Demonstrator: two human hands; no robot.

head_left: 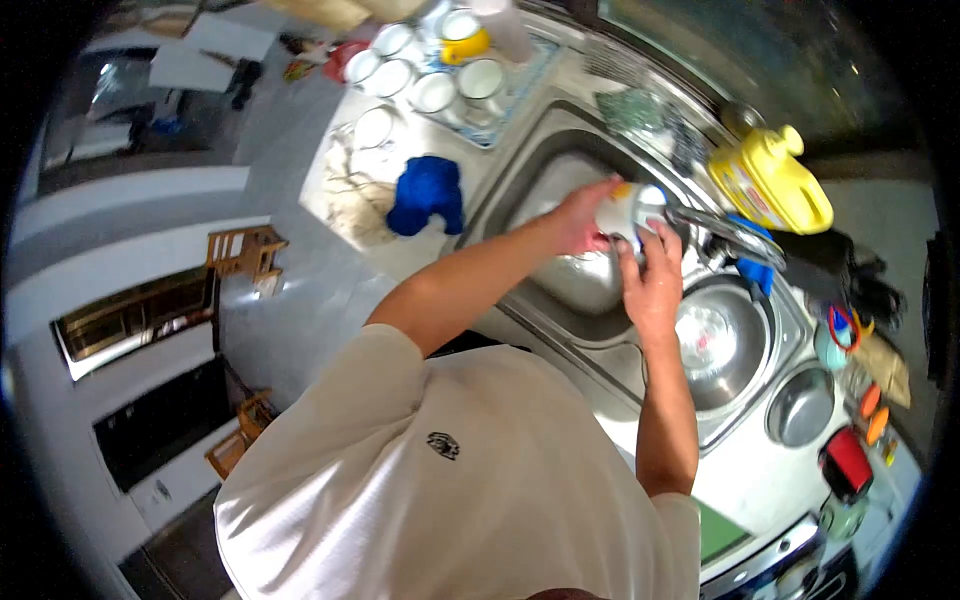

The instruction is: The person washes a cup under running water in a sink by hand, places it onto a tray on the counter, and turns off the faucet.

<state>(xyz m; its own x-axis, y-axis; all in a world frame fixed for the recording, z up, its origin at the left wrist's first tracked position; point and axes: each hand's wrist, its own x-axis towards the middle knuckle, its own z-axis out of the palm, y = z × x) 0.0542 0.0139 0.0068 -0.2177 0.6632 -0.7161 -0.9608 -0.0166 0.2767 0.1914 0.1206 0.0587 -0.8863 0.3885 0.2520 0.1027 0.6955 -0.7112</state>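
Observation:
Over the large sink basin (575, 290), a white mug (622, 208) with a coloured print is tilted beneath the end of the faucet (715, 225). My left hand (578, 218) is closed round the mug from its left side. With bent fingers at the mug's lower right edge, my right hand (655, 280) grips it too; it looks wet. Whether the right fingertips reach inside the mug I cannot make out.
Several white mugs (435, 92) stand on a tray (515, 100) at the upper left, near a blue cloth (428, 195). A yellow jug (765, 180) is behind the faucet. A metal bowl (715, 345) sits in the small basin; a metal pot (800, 405) stands beside it.

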